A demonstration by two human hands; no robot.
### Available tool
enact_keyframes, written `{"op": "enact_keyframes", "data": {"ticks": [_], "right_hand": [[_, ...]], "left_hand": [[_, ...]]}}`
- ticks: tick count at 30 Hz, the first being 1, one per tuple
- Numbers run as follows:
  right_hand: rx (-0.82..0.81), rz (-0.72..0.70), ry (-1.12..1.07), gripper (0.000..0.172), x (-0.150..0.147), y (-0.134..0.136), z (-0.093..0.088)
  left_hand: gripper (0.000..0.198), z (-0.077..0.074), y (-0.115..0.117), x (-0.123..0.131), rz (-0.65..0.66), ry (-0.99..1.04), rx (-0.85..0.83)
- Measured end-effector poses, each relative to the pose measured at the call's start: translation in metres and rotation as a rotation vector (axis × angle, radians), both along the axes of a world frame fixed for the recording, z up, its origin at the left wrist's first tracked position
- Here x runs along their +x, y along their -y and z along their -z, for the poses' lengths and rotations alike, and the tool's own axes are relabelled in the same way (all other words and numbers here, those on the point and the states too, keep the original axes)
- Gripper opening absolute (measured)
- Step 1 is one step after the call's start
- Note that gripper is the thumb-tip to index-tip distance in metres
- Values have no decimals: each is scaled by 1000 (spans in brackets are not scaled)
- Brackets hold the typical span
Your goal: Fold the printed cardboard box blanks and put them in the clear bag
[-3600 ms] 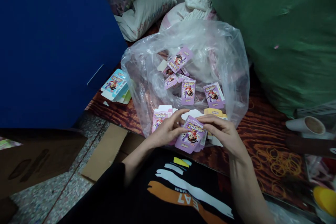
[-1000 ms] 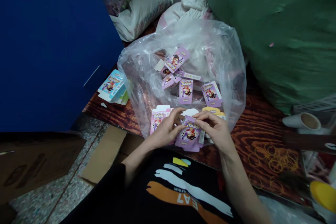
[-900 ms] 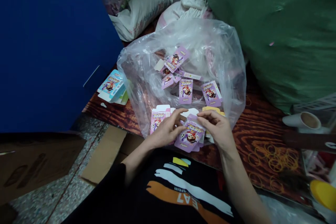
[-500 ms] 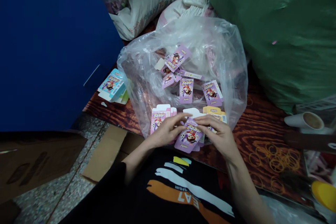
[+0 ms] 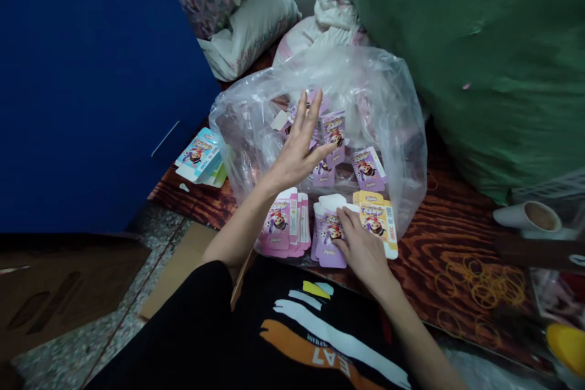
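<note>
At the centre of the frame, the left hand (image 5: 295, 155) is held over the clear bag (image 5: 404, 134), its forearm slanted up from the lower left, fingers spread and straight. A purple box (image 5: 333, 125) is seen beside its thumb; whether they are touching cannot be told. Right of centre, lower down, the right hand (image 5: 365, 250) is laid on the purple stack (image 5: 331, 256), fingers bent; whether anything is gripped cannot be told. The stack is flanked by pink boxes (image 5: 276, 241) and yellow boxes (image 5: 381, 234).
</note>
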State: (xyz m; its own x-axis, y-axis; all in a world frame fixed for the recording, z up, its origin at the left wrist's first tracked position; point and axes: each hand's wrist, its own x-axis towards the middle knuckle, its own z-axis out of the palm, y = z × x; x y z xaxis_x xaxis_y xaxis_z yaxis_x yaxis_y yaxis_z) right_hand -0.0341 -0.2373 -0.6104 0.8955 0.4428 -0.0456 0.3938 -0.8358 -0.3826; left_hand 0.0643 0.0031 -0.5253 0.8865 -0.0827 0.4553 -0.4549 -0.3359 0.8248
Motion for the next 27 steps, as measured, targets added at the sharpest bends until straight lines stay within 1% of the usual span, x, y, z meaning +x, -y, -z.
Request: {"op": "enact_keyframes", "data": {"ticks": [1, 3, 5, 7, 8, 9, 10, 11, 12, 13, 15, 16, 17, 18, 19, 20, 22, 24, 27], "right_hand": [[-56, -11, 12, 53, -2, -3, 1], [-102, -9, 29, 43, -2, -6, 3], [-54, 8, 43, 31, 4, -4, 3], [93, 39, 52, 17, 12, 0, 1], [190, 61, 50, 10, 16, 1, -1], [294, 82, 37, 3, 20, 1, -4], [401, 103, 10, 4, 23, -1, -9], [507, 118, -36, 9, 25, -4, -16], [612, 121, -92, 12, 26, -8, -23], [709, 109, -147, 14, 26, -12, -32], [851, 52, -218, 15, 23, -20, -51], [888, 11, -228, 15, 22, -22, -58], [907, -17, -216, 16, 22, -22, -64], [914, -16, -184, 19, 22, -21, -67], [921, 16, -136, 20, 22, -19, -67], [932, 70, -88, 20, 22, -16, -65], [971, 192, -42, 16, 23, -10, -54], [1052, 269, -115, 16, 23, -6, -41], [1191, 327, -316, 26, 19, -8, -28]], "left_hand": [[76, 3, -1, -5, -13, 7, 31], [66, 13, -5, -26, -15, -53, 48], [53, 27, -8, -58, -41, -163, 35], [41, 38, -7, -91, -150, -277, -14], [37, 42, -4, -106, -210, -332, -54], [36, 45, 0, -118, -242, -386, -97], [37, 47, 5, -127, -236, -440, -134], [41, 47, 10, -132, -189, -493, -161], [49, 48, 16, -135, -103, -548, -186], [58, 48, 20, -134, 13, -604, -223], [73, 49, 27, -127, 301, -727, -342], [75, 49, 29, -122, 439, -789, -407], [74, 50, 30, -118, 544, -845, -465], [71, 51, 31, -114, 600, -894, -509], [68, 52, 33, -112, 605, -937, -541], [64, 53, 34, -111, 567, -973, -566], [61, 56, 38, -112, 449, -1023, -628], [61, 59, 42, -115, 360, -1052, -700], [63, 63, 49, -118, 315, -1082, -822]]}}
